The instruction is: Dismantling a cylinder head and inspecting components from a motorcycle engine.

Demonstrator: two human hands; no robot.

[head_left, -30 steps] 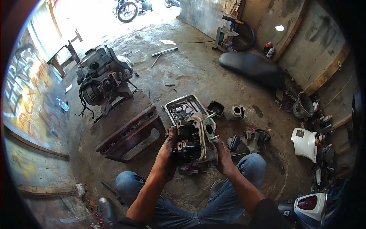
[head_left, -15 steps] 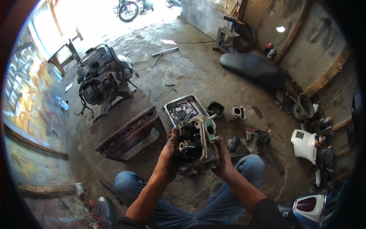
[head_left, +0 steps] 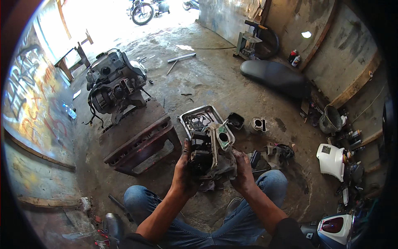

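A case (head_left: 224, 165) was held up by two bare, grimy hands on the near side of a tray (head_left: 196, 111), its far edge seen overlapping the tray's near corner. The case's black parts (head_left: 202, 159) were clasped by the left hand (head_left: 181, 174), its thumb laid up the side; the opposite flank was grasped by the right hand (head_left: 244, 176). The fingertips beneath were hidden, and how tightly they were curled could not be told. Within the last second the case had been turned, so that the ends of the black parts were lost from view and the mouth ringed by a green gasket (head_left: 226, 145) was tipped upward; another side was thus presented, it appeared, with both hands kept occupied. A cylinder (head_left: 253, 125) was seen right of the tray, an engine (head_left: 114, 79) beyond it to the left.
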